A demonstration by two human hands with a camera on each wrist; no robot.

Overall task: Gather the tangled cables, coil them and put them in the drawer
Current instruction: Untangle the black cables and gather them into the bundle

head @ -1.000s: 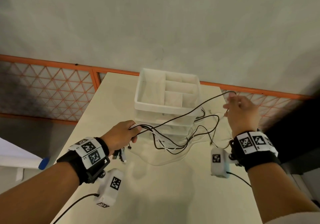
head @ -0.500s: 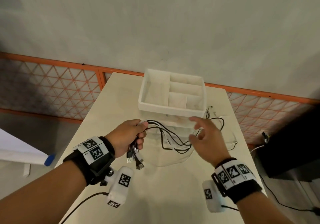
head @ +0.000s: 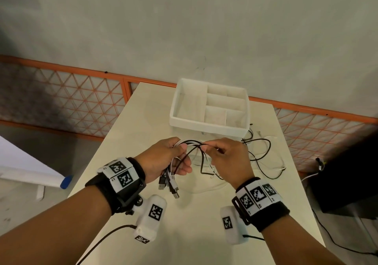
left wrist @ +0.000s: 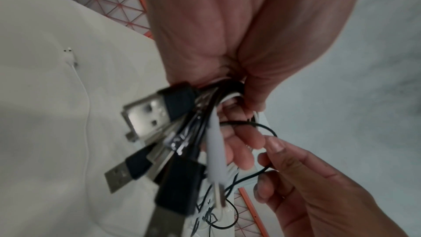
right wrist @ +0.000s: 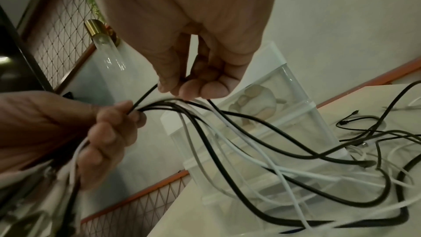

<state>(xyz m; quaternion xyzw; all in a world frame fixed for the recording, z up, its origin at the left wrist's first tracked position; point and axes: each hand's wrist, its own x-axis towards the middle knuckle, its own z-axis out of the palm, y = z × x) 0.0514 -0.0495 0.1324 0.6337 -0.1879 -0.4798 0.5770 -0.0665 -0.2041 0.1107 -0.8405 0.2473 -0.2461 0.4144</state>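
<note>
The left hand [head: 163, 160] sits at centre frame in the head view, its fingers wrapped round the cables [head: 196, 148] just behind their plugs; the USB plugs [head: 168, 185] hang below the fist in one cluster, probably so that every lead starts from the same end and the coil can be wound evenly. The right hand [head: 229, 160], just to the right of it, pinches a black strand between thumb and fingertips close beside the left fist, seemingly to feed the next loop across. From the two hands the black and white leads fall away towards the right of the frame and lie in loose curls on the surface [head: 143, 121], so most of their length is not yet gathered. The drawer unit [head: 208, 125] stands behind the hands at upper centre, its divided top tray empty; a clear drawer front shows lower down in the right wrist view, though whether it is pulled out I cannot tell.
</note>
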